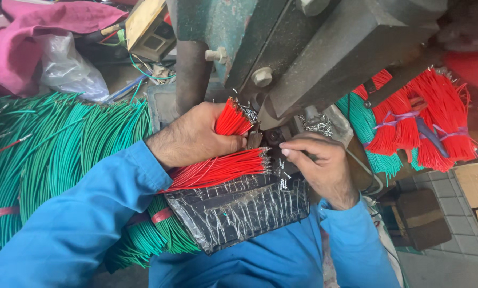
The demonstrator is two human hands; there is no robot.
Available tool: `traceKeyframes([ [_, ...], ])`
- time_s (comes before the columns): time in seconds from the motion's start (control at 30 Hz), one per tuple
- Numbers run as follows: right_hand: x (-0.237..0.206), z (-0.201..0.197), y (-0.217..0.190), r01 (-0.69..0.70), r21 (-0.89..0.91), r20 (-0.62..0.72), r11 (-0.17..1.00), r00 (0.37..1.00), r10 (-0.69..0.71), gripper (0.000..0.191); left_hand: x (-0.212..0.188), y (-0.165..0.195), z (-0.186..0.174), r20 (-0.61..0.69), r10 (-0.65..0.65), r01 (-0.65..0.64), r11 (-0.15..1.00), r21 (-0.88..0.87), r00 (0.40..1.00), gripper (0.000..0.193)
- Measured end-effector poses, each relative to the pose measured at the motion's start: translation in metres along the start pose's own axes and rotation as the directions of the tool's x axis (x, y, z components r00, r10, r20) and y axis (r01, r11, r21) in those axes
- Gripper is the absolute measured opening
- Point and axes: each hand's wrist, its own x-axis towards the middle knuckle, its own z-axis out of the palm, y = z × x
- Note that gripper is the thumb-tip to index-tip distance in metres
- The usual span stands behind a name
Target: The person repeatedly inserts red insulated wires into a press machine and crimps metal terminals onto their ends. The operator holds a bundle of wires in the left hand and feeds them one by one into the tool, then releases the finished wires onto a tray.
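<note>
Red wires (233, 120) are gripped as a bundle in the left hand (193, 136), while one wire should be fed straight under the press die (273, 136) by the pinching right hand (321, 165).

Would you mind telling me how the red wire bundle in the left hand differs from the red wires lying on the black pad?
The gripped bundle stands steeply, ends up toward the green press, clenched in the left hand. The loose red wires lie nearly flat on the black pad, fanned out, with their full length showing, while the fist hides most of the bundle. Both are thin red wires with metal tips.
</note>
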Motion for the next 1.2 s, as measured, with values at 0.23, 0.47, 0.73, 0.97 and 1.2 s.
traceKeyframes([
  [0.23, 0.003, -0.005, 0.005, 0.02, -0.281, 0.062, 0.96, 0.998, -0.002, 0.009, 0.002, 0.003, -0.011, -0.031, -0.066, 0.068, 0.995, 0.069, 0.997, 0.019],
  [0.47, 0.014, 0.009, 0.031, -0.004, 0.218, -0.024, 0.976, 1.0, 0.01, 0.021, 0.007, -0.007, -0.007, 0.0, -0.121, 0.12, 0.99, -0.07, 0.993, 0.02],
  [0.73, 0.026, 0.035, 0.028, 0.103, 0.332, -0.106, 0.938, 0.992, -0.071, 0.01, 0.006, -0.003, -0.002, -0.109, 0.026, -0.014, 0.993, 0.115, 0.994, 0.018],
  [0.97, 0.035, 0.038, 0.033, 0.032, 0.282, -0.079, 0.959, 0.997, -0.01, 0.011, 0.004, 0.006, -0.002, -0.094, -0.196, 0.196, 0.981, -0.012, 0.976, 0.016],
  [1.2, 0.04, 0.038, 0.03, 0.0, 0.204, -0.072, 0.979, 0.997, 0.015, 0.01, 0.002, 0.004, -0.008, -0.09, -0.131, 0.133, 0.991, 0.009, 0.987, 0.017],
])
